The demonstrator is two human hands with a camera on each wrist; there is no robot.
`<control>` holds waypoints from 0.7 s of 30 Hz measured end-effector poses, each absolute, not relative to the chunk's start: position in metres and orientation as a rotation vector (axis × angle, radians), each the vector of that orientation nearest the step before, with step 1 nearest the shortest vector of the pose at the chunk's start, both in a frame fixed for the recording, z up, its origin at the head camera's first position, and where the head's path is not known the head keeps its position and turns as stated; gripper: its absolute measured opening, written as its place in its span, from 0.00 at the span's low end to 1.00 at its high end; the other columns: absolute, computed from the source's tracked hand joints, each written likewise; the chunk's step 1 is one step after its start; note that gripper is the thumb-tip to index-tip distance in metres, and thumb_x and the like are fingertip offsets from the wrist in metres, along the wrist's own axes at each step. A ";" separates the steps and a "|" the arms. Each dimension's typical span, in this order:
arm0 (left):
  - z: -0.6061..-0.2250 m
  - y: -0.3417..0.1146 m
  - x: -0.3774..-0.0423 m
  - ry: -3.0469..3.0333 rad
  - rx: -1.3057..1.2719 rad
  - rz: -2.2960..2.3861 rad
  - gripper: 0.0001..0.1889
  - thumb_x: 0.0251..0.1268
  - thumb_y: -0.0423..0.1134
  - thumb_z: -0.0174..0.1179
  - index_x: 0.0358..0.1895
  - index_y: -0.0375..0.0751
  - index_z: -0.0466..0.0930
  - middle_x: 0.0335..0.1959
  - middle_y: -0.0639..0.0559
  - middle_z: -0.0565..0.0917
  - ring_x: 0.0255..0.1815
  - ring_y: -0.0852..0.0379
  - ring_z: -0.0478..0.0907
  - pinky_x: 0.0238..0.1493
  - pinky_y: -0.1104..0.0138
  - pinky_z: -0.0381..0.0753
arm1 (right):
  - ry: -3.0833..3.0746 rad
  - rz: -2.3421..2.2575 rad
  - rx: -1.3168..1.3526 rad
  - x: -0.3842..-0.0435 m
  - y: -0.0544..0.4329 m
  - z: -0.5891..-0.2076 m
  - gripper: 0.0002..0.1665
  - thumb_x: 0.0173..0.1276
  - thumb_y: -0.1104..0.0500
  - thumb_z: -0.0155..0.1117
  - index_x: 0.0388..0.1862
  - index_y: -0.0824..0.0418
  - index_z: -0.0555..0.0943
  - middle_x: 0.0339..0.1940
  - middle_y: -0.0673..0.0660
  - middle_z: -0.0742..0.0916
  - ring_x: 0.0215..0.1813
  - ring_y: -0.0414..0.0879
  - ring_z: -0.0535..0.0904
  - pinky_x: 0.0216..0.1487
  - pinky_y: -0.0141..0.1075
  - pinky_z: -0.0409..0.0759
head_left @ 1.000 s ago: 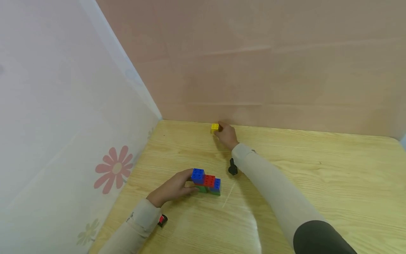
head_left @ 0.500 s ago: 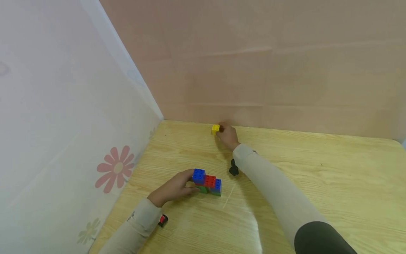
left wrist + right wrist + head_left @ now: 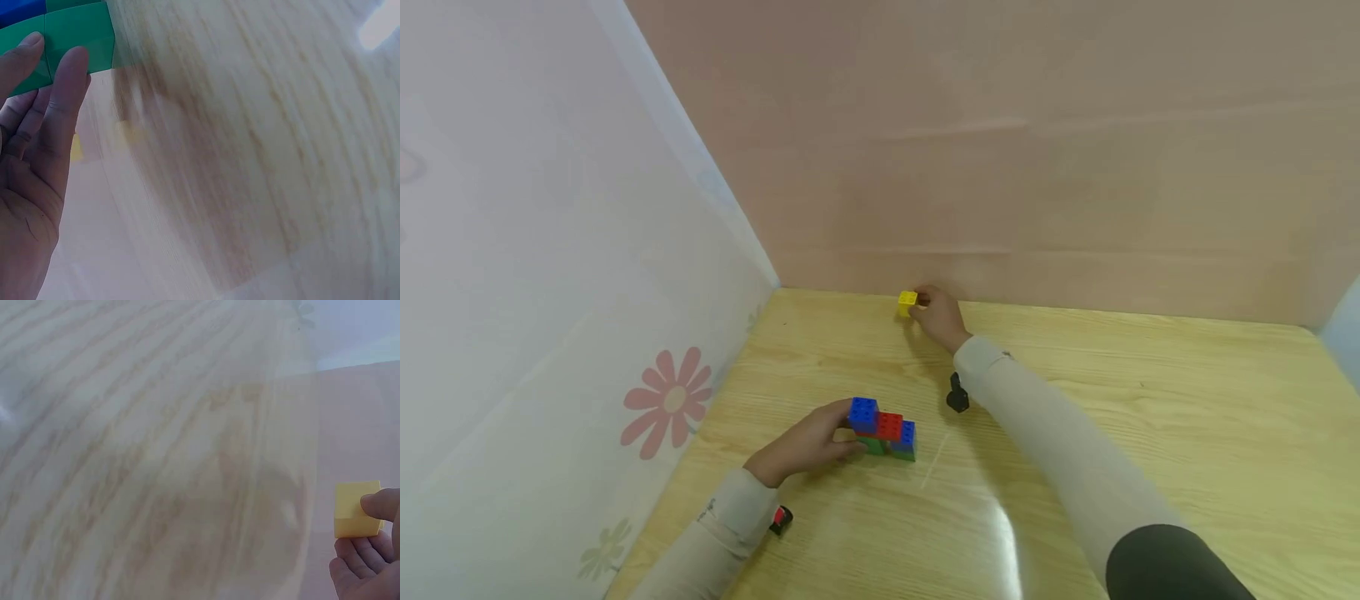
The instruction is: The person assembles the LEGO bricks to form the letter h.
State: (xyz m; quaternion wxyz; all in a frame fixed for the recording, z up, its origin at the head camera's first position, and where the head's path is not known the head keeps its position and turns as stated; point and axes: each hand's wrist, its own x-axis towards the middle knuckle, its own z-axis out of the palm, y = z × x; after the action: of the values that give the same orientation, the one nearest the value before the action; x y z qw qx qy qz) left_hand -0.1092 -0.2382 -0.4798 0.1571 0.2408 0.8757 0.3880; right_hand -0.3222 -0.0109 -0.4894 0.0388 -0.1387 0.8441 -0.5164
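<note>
My left hand [image 3: 805, 443] grips the left end of a small toy brick build [image 3: 889, 426] near the middle of the table. The build has green bricks at the bottom, red and blue above, and one blue brick standing highest at its left end. In the left wrist view, thumb and fingers lie on a green brick [image 3: 81, 37]. Toward the back edge, my right hand [image 3: 942, 318] pinches a single yellow brick [image 3: 907, 303]. The right wrist view shows the thumb on one face of that yellow brick [image 3: 356, 509], fingers beneath it.
The wood-grain table [image 3: 1150, 433] meets a tan wall covering [image 3: 1075, 192] at the back, close behind the right hand. A pale flower-patterned wall [image 3: 550, 275] borders the left side. Small black devices sit at the right wrist [image 3: 957, 393] and left wrist [image 3: 781, 520].
Both hands keep their holds on the brick build and the yellow brick, almost in place. The head view has shifted slightly.
</note>
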 end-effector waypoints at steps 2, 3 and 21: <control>-0.481 -0.240 -0.111 2.500 0.670 1.113 0.22 0.65 0.40 0.66 0.60 0.59 0.71 0.52 0.62 0.79 0.57 0.57 0.78 0.43 0.69 0.83 | 2.591 -1.580 -0.453 -0.322 -0.009 -0.484 0.28 0.69 0.61 0.64 0.65 0.67 0.72 0.57 0.63 0.80 0.59 0.56 0.77 0.55 0.44 0.80; -0.482 -0.241 -0.113 2.491 0.656 1.118 0.22 0.65 0.40 0.66 0.60 0.59 0.71 0.52 0.62 0.80 0.57 0.56 0.78 0.41 0.69 0.83 | 2.594 -1.574 -0.465 -0.321 -0.008 -0.481 0.27 0.69 0.61 0.65 0.65 0.67 0.72 0.57 0.62 0.80 0.59 0.56 0.77 0.54 0.44 0.80; -0.485 -0.248 -0.131 2.465 0.586 1.162 0.23 0.65 0.41 0.66 0.60 0.60 0.71 0.54 0.56 0.79 0.57 0.49 0.78 0.30 0.67 0.85 | 2.628 -1.417 -0.666 -0.293 0.000 -0.422 0.23 0.66 0.52 0.69 0.57 0.57 0.77 0.50 0.54 0.84 0.50 0.45 0.81 0.49 0.39 0.82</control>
State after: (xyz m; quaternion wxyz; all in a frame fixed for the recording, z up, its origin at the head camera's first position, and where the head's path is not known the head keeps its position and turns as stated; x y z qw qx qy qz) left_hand -0.1307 -0.2484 -0.4852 0.1762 0.2068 0.8706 0.4103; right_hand -0.2935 0.0003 -0.4221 0.0413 -0.2176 0.8584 -0.4627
